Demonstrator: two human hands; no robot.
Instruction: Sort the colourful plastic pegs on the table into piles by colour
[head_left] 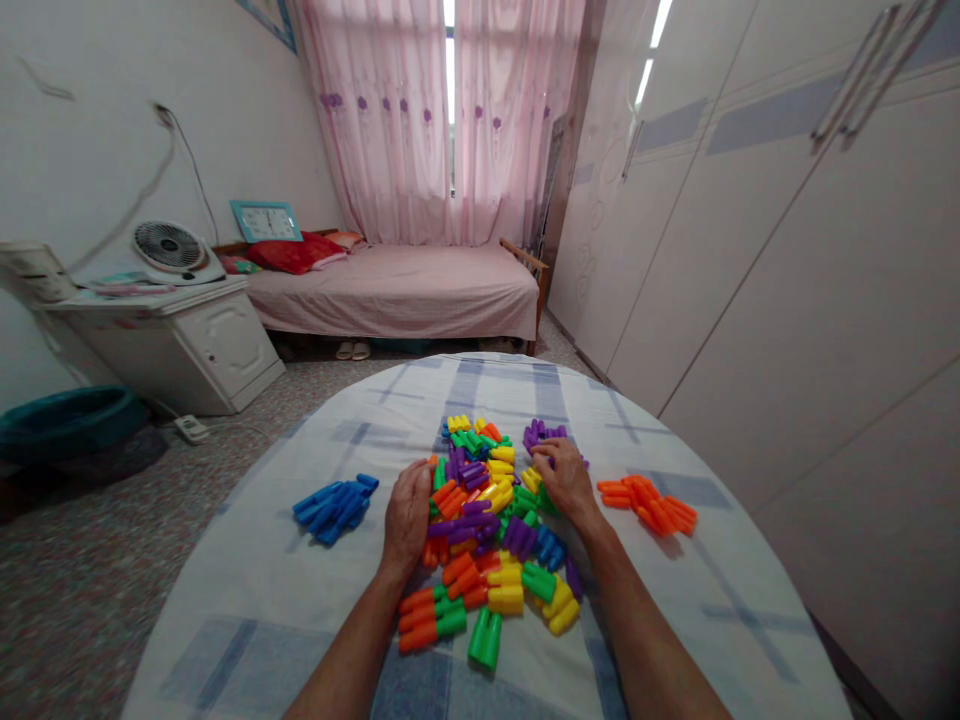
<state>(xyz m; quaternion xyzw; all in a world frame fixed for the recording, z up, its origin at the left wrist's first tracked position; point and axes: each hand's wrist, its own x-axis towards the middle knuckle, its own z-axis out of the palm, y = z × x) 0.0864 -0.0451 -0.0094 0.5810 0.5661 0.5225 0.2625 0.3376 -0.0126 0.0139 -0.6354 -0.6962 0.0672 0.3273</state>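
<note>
A heap of colourful plastic connector pieces (487,490), shaped like joined tubes, lies mid-table in purple, green, yellow, orange and blue. My left hand (407,515) rests along the heap's left side, fingers stretched out, holding nothing visible. At the heap's upper right is my right hand (564,480), its bent fingers over the pieces and close to a small purple group (544,432). No piece shows between its fingers and thumb; the palm side is hidden. A blue group (335,508) lies left of my left hand, and an orange group (649,503) right of my right hand.
The round table wears a white and blue patterned cloth (300,620). Beyond it stands a bed (405,290) before pink curtains. A white cabinet (225,345) with a fan (171,248) is at left, near a green basin (71,420). Tall wardrobes (787,300) line the right side.
</note>
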